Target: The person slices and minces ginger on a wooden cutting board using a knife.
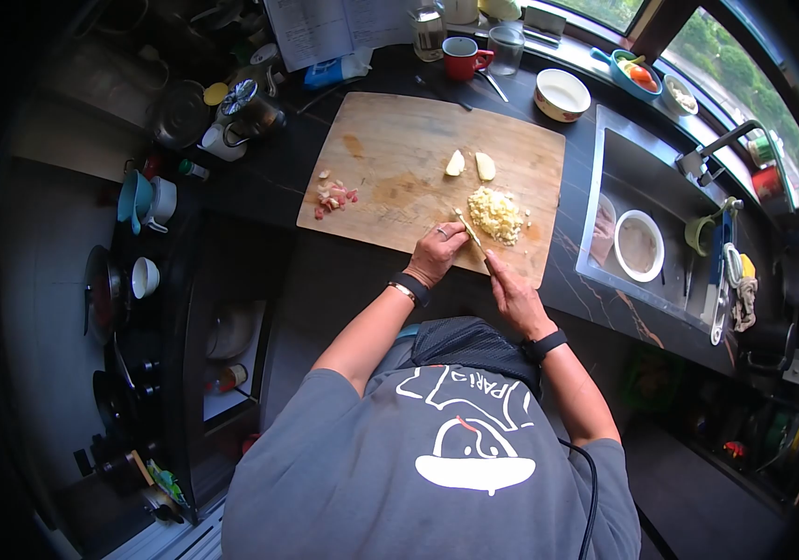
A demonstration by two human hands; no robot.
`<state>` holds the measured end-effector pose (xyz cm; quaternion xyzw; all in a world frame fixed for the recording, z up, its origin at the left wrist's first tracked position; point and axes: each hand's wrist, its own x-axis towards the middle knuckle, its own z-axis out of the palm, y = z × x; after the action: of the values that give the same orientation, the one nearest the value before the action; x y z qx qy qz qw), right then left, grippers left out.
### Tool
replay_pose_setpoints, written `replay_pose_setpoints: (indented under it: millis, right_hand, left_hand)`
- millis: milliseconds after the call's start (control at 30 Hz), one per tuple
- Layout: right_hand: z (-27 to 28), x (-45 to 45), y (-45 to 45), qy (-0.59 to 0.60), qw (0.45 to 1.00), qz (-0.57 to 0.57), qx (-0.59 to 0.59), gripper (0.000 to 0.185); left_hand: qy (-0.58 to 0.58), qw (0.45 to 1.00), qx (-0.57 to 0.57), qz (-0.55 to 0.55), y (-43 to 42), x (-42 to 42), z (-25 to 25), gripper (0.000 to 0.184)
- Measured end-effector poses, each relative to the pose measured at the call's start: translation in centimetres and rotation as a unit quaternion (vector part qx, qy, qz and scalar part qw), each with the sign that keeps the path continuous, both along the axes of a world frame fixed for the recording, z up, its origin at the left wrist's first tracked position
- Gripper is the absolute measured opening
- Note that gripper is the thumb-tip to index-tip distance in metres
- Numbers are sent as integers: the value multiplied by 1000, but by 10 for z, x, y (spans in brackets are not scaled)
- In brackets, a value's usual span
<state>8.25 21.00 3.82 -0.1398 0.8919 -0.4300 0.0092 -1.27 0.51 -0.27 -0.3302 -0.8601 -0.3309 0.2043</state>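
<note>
A: Specify the landmark and its far left surroundings.
B: Landmark: the wooden cutting board (409,131), lying flat on the dark worktop (273,177). A metal pot (255,110) stands on the worktop, left of the board.

A: Left end of the board?
B: Small pink pieces (334,198) lie loosely grouped near its left edge.

A: State of the left hand (438,250)?
B: Fingers bent, at the near edge of the board, fingertips close against the knife (472,233). Whether they pinch the blade or only rest by it cannot be determined.

A: Items about the middle?
B: Two pale wedges (485,168) lie apart on the board, right of its centre. A red mug (460,65) stands beyond the far edge.

A: Location of the knife?
B: Over the near right part of the board, seen nearly edge-on, just beside a heap of chopped pale bits (495,217).

A: State of the right hand (517,297)?
B: Closed around the knife handle, at the near edge.

A: Right of the board?
B: A white bowl (562,91) stands beyond the far right corner. A sink (637,177) adjoins the right side, with a round dish (639,245) inside.
</note>
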Motion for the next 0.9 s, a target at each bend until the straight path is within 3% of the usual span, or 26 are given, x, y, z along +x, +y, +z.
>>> replay_pose_setpoints:
  millis: [167, 267, 600, 700, 767, 800, 833, 900]
  right_hand:
    - [10, 0, 0, -44, 998, 0, 49, 55]
    - [-2, -4, -1, 32, 999, 0, 22, 54]
    - [-12, 6, 11, 11, 1000, -2, 5, 55]
    - [-9, 11, 18, -10, 999, -5, -45, 51]
    - [-2, 11, 21, -66, 992, -72, -79, 46]
    - [-2, 6, 17, 27, 991, -91, -91, 43]
    - [1, 4, 18, 27, 991, -91, -91, 43]
    - [10, 1, 18, -50, 989, -93, -106, 44]
  left_hand:
    - [-5, 1000, 10, -3, 0, 0, 1, 16]
    - [-2, 1000, 14, 1, 1, 0, 1, 16]
    - [-48, 999, -4, 19, 1, 5, 1, 20]
    - [-44, 999, 14, 3, 1, 1, 4, 13]
    - [-54, 998, 8, -3, 0, 0, 11, 11]
    - [-65, 998, 3, -8, 1, -1, 16, 10]
    - [-65, 998, 3, -9, 2, -3, 19, 10]
    - [-90, 996, -12, -14, 2, -10, 24, 10]
